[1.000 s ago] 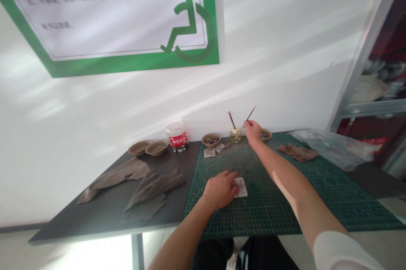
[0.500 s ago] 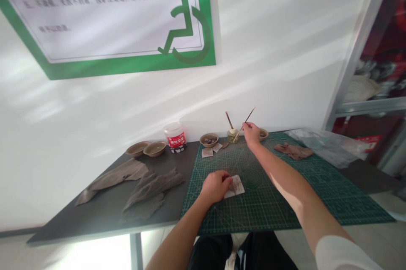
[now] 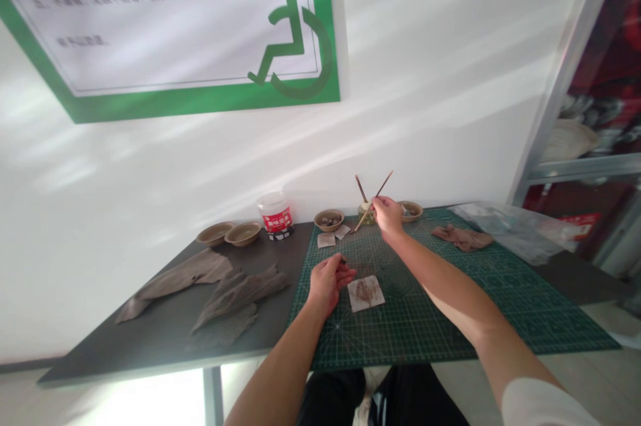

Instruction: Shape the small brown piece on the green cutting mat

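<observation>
In my right hand (image 3: 388, 216) is a thin paintbrush (image 3: 384, 182), held at a slant with its tip pointing down to the left. Behind it stands a small glass jar (image 3: 364, 216) of greenish-yellow liquid with another brush (image 3: 361, 189) upright in it. My left hand (image 3: 328, 284) is raised over the mat, thumb and forefinger pinching a small dark piece (image 3: 343, 260); its kind is too small to make out. Just right of that hand, a white square (image 3: 366, 293) with a brown smudge lies flat on the green cutting mat (image 3: 415, 326).
A bowl of small dark pieces (image 3: 329, 220) stands at the back beside small pale squares (image 3: 326, 240). Another bowl (image 3: 411, 211) is right of the jar. Leftward are a plastic tub (image 3: 277, 218), two bowls (image 3: 243, 234) and grey-brown cloths (image 3: 250, 292). A brown cloth (image 3: 461, 237) and plastic bag (image 3: 521, 232) lie right.
My left hand has lifted off the white square, and a dark piece now shows in its fingertips. My right hand has moved slightly left, bringing the brush tip away from the jar toward the left hand.
</observation>
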The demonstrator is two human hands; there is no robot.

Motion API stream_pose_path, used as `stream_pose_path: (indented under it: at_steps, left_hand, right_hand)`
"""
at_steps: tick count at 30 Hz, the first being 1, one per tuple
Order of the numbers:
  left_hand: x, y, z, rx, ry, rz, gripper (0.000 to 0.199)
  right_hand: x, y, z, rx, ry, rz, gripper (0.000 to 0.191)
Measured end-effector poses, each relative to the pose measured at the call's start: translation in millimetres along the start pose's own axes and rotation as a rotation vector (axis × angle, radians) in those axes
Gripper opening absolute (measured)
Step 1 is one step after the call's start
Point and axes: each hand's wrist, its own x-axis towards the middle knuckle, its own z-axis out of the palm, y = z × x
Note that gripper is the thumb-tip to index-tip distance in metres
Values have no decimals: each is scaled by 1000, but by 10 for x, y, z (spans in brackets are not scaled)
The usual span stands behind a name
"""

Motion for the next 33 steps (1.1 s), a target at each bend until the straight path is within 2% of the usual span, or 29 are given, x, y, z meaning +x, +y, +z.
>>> stream_pose_path:
  at_steps: [7, 11, 28, 33]
  left_hand:
    - [25, -9, 2, -48, 6, 20, 27]
    - [34, -10, -9, -116, 4, 13, 25]
    - [-2, 24, -22, -226, -25, 12, 21]
    - [-13, 24, -34, -229, -35, 15, 20]
  right_hand:
    - [-249, -197, 115, 68, -138, 22, 26]
    - [-322, -224, 134, 47, -183, 19, 27]
    - [-501, -221, 146, 1, -269, 81, 30]
    - [-528, -238, 131, -20, -280, 46, 30]
